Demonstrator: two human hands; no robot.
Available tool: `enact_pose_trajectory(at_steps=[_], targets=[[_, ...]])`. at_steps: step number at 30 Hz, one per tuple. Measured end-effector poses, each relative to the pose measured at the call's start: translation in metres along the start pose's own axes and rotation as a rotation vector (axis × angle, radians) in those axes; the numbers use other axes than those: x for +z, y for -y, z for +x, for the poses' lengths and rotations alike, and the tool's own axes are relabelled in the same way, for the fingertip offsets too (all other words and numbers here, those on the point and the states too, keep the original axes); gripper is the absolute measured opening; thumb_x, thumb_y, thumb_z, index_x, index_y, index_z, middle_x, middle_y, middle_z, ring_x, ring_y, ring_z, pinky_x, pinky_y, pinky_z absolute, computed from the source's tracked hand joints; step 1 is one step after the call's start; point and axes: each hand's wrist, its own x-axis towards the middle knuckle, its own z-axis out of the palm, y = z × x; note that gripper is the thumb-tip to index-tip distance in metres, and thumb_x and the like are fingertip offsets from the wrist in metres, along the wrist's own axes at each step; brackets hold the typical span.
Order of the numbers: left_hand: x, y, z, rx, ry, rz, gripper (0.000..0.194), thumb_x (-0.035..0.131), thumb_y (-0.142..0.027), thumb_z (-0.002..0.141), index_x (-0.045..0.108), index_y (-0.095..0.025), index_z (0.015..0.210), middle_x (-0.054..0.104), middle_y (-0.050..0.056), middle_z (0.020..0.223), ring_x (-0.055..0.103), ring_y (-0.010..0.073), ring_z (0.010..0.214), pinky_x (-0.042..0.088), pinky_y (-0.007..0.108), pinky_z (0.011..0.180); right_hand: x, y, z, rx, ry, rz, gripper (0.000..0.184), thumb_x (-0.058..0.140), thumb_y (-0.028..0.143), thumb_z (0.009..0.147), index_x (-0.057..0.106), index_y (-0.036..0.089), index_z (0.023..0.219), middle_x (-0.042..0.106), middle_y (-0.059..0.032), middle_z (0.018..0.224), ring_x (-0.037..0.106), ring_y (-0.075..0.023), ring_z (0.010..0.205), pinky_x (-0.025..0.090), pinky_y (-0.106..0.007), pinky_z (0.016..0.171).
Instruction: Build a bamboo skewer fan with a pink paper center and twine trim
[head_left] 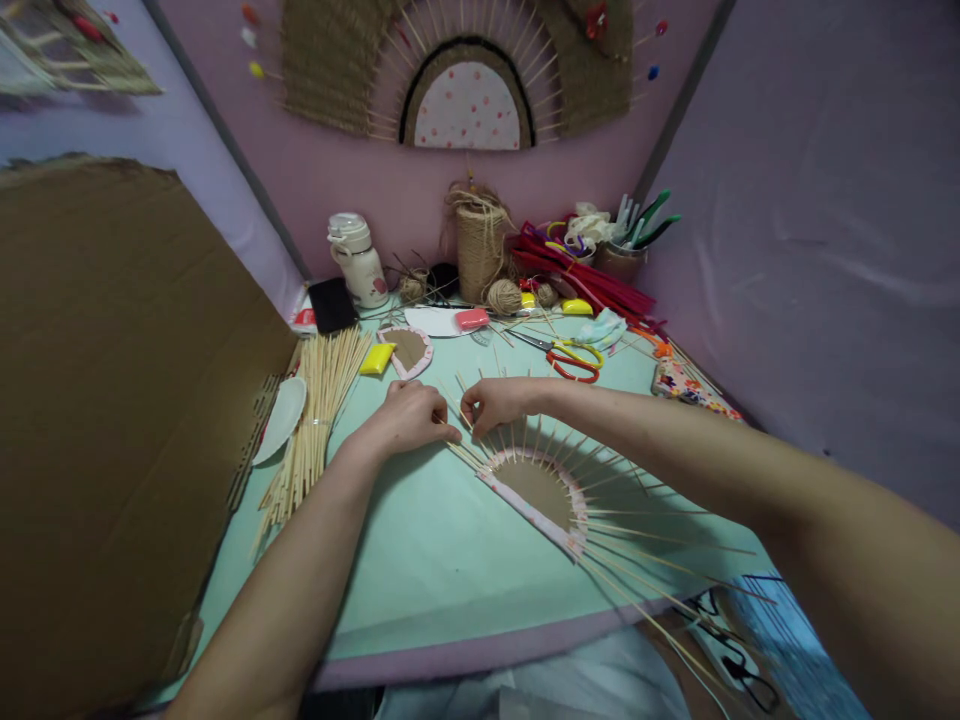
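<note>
While 2 hands (414,412) (495,404) grip sticks (466,457), half-round cardboard (536,490) lies near, lower right.

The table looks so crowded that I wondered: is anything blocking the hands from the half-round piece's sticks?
Nothing visible is. The left hand and right hand are right at the sticks on the half-round piece. The scissors and yellow packet lie beyond, not between.

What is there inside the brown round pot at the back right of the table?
Two long green handles and several slender whitish pieces stick up from the brown round pot. The pot hides their lower ends and anything deeper.
</note>
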Motion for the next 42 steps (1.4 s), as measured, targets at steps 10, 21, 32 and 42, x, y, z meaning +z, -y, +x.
enact_pose_trajectory(at_steps=[10, 21, 32, 42], targets=[[-0.003, -0.005, -0.001, -0.041, 0.005, 0.041, 0.036, 0.061, -0.056, 0.073, 0.069, -0.021, 0.068, 0.071, 0.007, 0.076, 0.061, 0.0256, 0.081, 0.032, 0.039, 0.078, 0.004, 0.008, -0.003, 0.015, -0.028, -0.032, 0.016, 0.070, 0.022, 0.066, 0.059, 0.021, 0.078, 0.053, 0.0089, 0.054, 0.047, -0.0075, 0.051, 0.034, -0.019, 0.050], [-0.004, -0.007, -0.002, -0.039, -0.016, 0.038, 0.035, 0.063, -0.054, 0.072, 0.071, -0.020, 0.068, 0.071, 0.008, 0.075, 0.061, 0.0256, 0.081, 0.033, 0.040, 0.079, 0.007, 0.004, -0.001, 0.019, -0.046, -0.022, 0.016, 0.069, 0.021, 0.068, 0.060, 0.021, 0.080, 0.054, 0.0078, 0.055, 0.048, -0.0073, 0.050, 0.034, -0.018, 0.049], [-0.005, -0.003, -0.006, 0.001, -0.061, -0.028, 0.037, 0.065, -0.056, 0.074, 0.073, -0.021, 0.085, 0.073, 0.007, 0.088, 0.060, 0.0273, 0.096, 0.031, 0.042, 0.091, -0.011, 0.005, -0.026, 0.055, -0.124, -0.025, 0.035, 0.074, 0.039, 0.070, 0.067, 0.019, 0.098, 0.059, 0.0051, 0.058, 0.053, -0.0101, 0.056, 0.038, -0.020, 0.057], [0.012, -0.050, -0.104, -0.326, -0.355, -0.834, 0.042, 0.062, -0.051, 0.077, 0.060, -0.025, 0.110, 0.065, 0.008, 0.112, 0.063, 0.0245, 0.103, 0.052, 0.039, 0.088, -0.010, -0.004, -0.161, 0.107, -0.352, 0.038, 0.033, 0.056, 0.045, 0.083, 0.061, 0.022, 0.107, 0.056, 0.0020, 0.060, 0.049, -0.0126, 0.052, 0.036, -0.024, 0.052]])
